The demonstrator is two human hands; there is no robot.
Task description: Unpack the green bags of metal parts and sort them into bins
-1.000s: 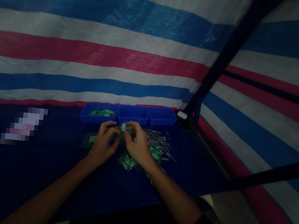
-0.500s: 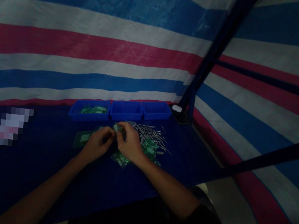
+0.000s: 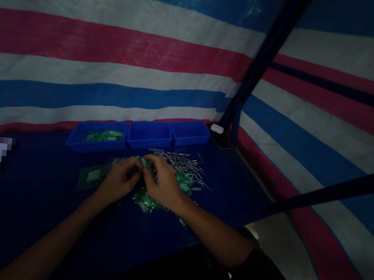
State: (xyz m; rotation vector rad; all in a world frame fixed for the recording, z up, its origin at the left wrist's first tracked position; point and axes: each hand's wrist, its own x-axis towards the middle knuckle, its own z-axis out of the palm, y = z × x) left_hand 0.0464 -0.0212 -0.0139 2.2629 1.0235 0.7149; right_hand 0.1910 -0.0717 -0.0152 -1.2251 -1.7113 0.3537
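Note:
My left hand [image 3: 121, 178] and my right hand [image 3: 162, 180] meet over the table, fingertips nearly touching. Between them is a small clear-green plastic packet [image 3: 143, 162], pinched by both hands; its contents are too dark to make out. Beneath and in front of the hands lies a heap of similar green packets [image 3: 147, 201]. More green packets [image 3: 185, 182] rest right of my right hand, beside a pile of thin metal rods [image 3: 192, 166] and short grey pieces. Left of my left hand, a flat green bag [image 3: 93, 175] holds several pale sticks.
Three blue bins stand in a row at the back: the left bin [image 3: 73, 139] contains green packets, then the middle bin [image 3: 148, 142] and the right bin [image 3: 190, 138]. A white case [image 3: 216, 129] sits on a dark flat object [image 3: 223, 141]. Blue metal frame bars [image 3: 329, 188] border the right side.
The camera view has shifted, so the bins and table appear further left. Both hands stay together at the packet, with only slight finger movement.

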